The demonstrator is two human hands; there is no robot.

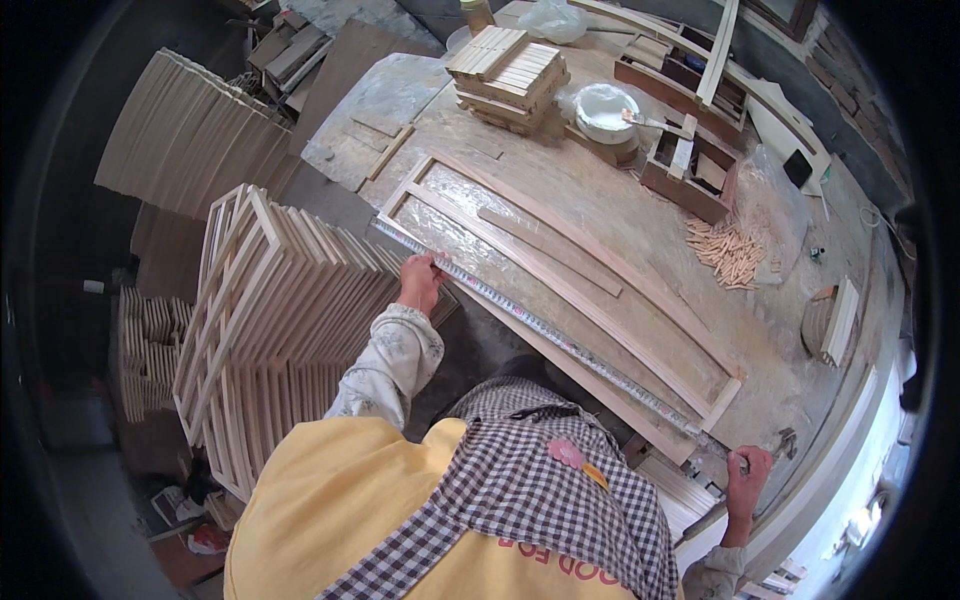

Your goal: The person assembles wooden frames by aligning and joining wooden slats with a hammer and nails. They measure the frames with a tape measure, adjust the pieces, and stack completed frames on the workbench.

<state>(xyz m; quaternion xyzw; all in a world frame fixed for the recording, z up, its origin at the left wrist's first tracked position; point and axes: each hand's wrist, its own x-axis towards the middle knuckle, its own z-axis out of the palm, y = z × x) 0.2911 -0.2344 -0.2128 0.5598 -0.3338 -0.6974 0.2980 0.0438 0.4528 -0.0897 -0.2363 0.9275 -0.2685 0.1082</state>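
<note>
The worktop (pixel 640 225) is a broad wooden surface smeared with dried glue and partly covered by clear plastic sheeting. A long curved wooden frame (pixel 590 300) lies flat along its near edge, with a loose thin slat (pixel 548 250) inside it. A metal measuring tape (pixel 540 330) stretches along the frame's near rail. Farther back sits a crosswise stack of short wooden strips (pixel 508 75), and beside it a white bowl (pixel 605 108) with a brush. To the right stand open wooden boxes (pixel 690 165), and near them a heap of small wooden pegs (pixel 730 252) lies scattered. A flat stone-grey slab (pixel 380 100) rests on the worktop's left end.
</note>
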